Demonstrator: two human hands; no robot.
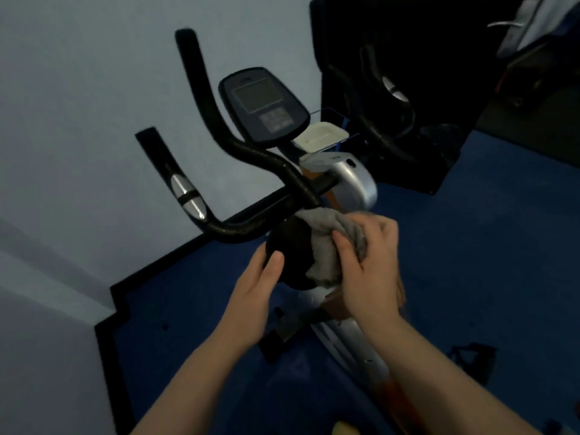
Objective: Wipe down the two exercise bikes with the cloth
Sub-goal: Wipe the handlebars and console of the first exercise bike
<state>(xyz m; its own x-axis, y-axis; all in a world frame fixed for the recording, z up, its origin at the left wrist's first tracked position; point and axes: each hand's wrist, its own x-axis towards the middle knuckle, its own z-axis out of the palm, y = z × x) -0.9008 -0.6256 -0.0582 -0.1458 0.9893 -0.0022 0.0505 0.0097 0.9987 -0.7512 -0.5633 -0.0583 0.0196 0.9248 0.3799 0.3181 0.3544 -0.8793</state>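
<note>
Fingers [348, 259] of the right hand [373, 271] are curled around a grey cloth [326, 246] and hold it tight. This hand presses the cloth onto a round black knob [292, 246] on the near exercise bike [354, 183]. The cloth is bunched up and covers the right side of the knob.

Over on the other side, the left hand [254, 293] has its fingers mostly straight, with the thumb [273, 265] lying on the left edge of the knob. I cannot see if the other fingers wrap behind the knob.

Just above the knob are the black handlebars [216, 127], which bend up to the left. One bar has a shiny silver patch [188, 196] on it. Between the bars sits a dark screen panel [266, 105] with small buttons. Below it the bike's body is silver.

A second bike [386, 105] stands behind, at the upper right, in the dark. Its black handlebar loops round, and it is hard to see more.

Both bikes stand on a blue floor [470, 246]. A pale wall [78, 105] is on the left.
</note>
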